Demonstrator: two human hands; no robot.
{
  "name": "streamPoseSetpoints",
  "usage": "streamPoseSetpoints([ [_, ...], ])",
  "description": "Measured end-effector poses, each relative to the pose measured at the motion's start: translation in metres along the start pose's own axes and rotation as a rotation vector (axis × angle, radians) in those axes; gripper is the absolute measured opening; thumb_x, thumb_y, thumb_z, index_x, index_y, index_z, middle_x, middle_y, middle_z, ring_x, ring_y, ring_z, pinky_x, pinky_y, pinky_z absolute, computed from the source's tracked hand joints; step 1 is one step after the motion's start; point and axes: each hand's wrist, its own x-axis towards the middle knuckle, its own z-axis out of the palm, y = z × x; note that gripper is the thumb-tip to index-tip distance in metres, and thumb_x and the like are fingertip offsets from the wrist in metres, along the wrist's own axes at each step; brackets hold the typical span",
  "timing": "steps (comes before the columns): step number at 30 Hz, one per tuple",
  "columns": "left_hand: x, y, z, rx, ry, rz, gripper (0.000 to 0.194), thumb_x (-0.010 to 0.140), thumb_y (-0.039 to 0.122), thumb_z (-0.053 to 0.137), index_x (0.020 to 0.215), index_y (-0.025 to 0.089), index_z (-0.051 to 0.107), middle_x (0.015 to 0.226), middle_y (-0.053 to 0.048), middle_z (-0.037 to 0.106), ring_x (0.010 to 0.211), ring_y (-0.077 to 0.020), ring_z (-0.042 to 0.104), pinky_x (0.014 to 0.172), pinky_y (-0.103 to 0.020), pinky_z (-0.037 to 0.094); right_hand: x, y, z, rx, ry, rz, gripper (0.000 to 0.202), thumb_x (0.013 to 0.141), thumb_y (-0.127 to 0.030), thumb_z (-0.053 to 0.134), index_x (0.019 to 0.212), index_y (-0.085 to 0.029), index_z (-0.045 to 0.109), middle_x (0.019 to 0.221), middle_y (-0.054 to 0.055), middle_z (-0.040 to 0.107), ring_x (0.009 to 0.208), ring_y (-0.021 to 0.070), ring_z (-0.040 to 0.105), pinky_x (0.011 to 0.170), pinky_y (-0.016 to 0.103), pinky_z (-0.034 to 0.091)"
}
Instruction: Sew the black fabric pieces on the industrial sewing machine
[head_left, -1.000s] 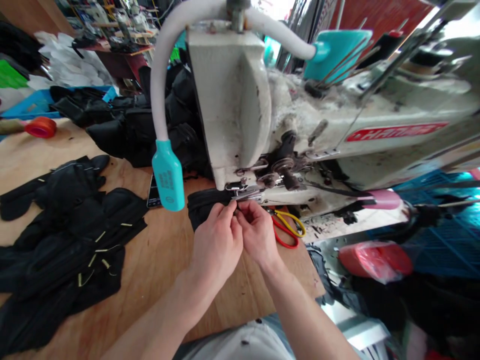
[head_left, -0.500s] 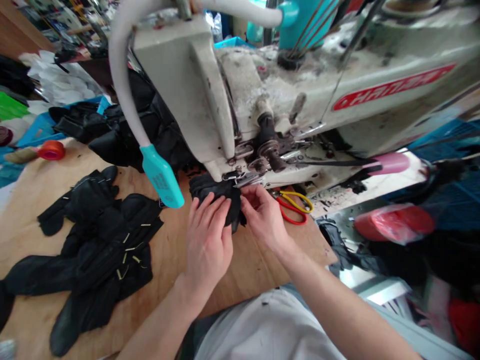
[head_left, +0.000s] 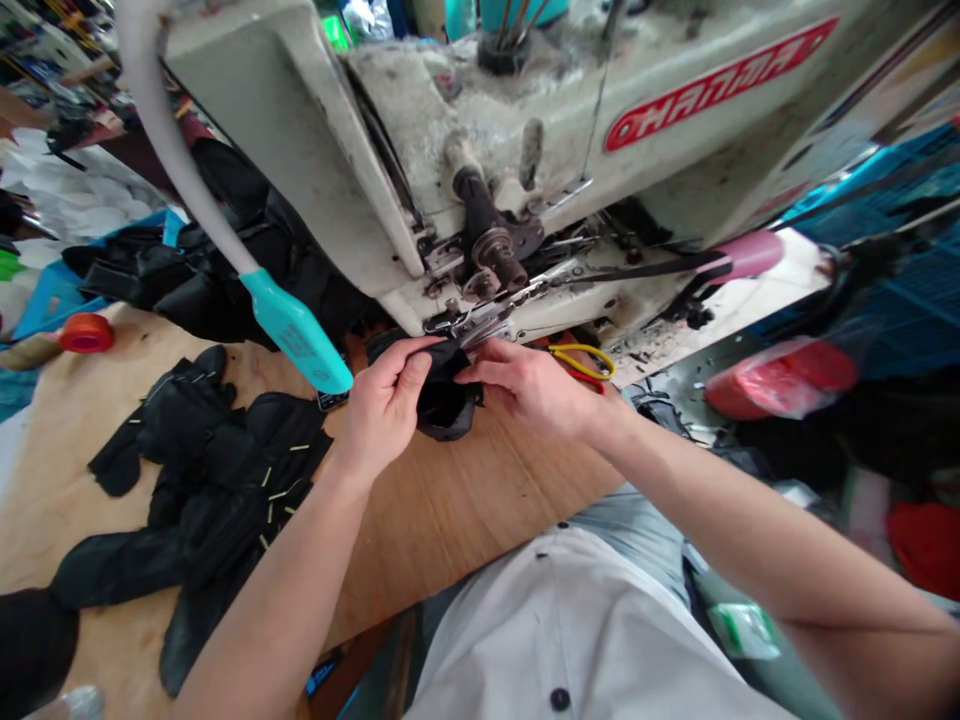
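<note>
A black fabric piece [head_left: 448, 405] lies under the needle area of a worn, pale sewing machine [head_left: 420, 110]. My left hand [head_left: 390, 400] grips its left side, thumb on top and fingers curled over the far edge. On the right edge of the same fabric, my right hand [head_left: 521, 385] pinches with thumb and forefinger, close to the presser foot [head_left: 487, 328]. The fabric bulges open toward me between both hands. Just right of my right hand are scissors [head_left: 585, 360] with yellow and red handles, partly hidden by my wrist.
A heap of black sewn pieces [head_left: 217, 480] covers the left of the wooden table [head_left: 450, 520]. A turquoise-headed lamp [head_left: 300, 335] hangs left of the needle. An orange-red tape roll [head_left: 86, 332] lies at the far left. A wrapped red bundle [head_left: 780, 375] sits off to the right.
My left hand has gone from lying flat on the fabric to gripping it with the thumb on top. The fabric's near side has opened up. The camera view has shifted.
</note>
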Motion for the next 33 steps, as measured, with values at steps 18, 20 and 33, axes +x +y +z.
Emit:
streamPoseSetpoints([
  [18, -0.007, 0.0, -0.002, 0.086, -0.032, 0.009, 0.038, 0.103, 0.044, 0.044, 0.118, 0.021, 0.07, 0.116, -0.004, 0.074, 0.108, -0.0181, 0.068, 0.094, -0.028, 0.054, 0.04, -0.037, 0.059, -0.289, 0.308, 0.571, 0.022, 0.089, -0.035, 0.06, 0.076, -0.02, 0.068, 0.084, 0.01, 0.071, 0.07, 0.0218, 0.064, 0.058, 0.031, 0.036],
  [20, -0.01, -0.002, -0.002, 0.088, -0.065, 0.07, 0.034, 0.104, 0.039, 0.044, 0.12, 0.022, 0.069, 0.121, -0.004, 0.073, 0.114, -0.0181, 0.067, 0.101, -0.03, 0.052, 0.041, -0.036, 0.062, -0.232, 0.349, 0.587, 0.02, 0.089, -0.035, 0.058, 0.078, -0.02, 0.066, 0.085, 0.009, 0.07, 0.073, 0.0232, 0.064, 0.061, 0.032, 0.038],
  [33, -0.016, -0.007, 0.001, 0.471, -0.322, 0.606, 0.024, 0.099, 0.017, 0.051, 0.114, 0.012, 0.069, 0.127, -0.012, 0.07, 0.122, -0.0253, 0.063, 0.107, -0.046, 0.051, 0.002, -0.019, 0.049, 0.272, 0.498, 0.563, 0.009, 0.075, -0.018, 0.059, 0.084, -0.02, 0.059, 0.077, -0.001, 0.066, 0.069, 0.0149, 0.059, 0.063, 0.026, 0.043],
])
